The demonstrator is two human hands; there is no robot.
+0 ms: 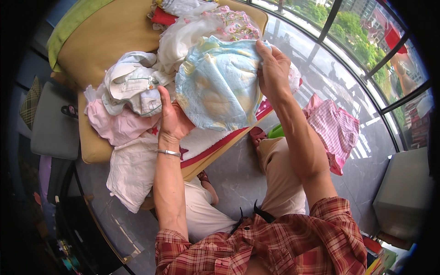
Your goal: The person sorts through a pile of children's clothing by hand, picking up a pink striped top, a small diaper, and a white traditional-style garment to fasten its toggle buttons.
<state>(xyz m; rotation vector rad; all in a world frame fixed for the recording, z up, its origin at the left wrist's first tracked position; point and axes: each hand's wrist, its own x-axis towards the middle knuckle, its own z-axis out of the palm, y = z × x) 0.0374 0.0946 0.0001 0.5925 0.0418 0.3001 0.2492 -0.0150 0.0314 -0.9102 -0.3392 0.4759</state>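
Note:
A light blue quilted cloth piece [220, 86] with pale yellow patches and a ruffled edge is held up in front of me. My right hand [275, 68] pinches its upper right corner between thumb and fingers. At its lower left edge is my left hand [175, 118], thumb raised and apart, fingers partly hidden against or behind the cloth. Left of that hand lies a white baby garment [132, 86] on a pink cloth [117, 118]. A plain white cloth [132, 172] hangs over the front edge of the tan sofa [106, 37].
White tulle with pink floral embroidery [237, 24] is heaped farther back. A white fleece blanket with red trim [206, 144] lies beneath. A pink striped garment [333, 127] is right of my arm, near the window [343, 37]. A grey stool [56, 120] stands left; a pale box [400, 185] stands right.

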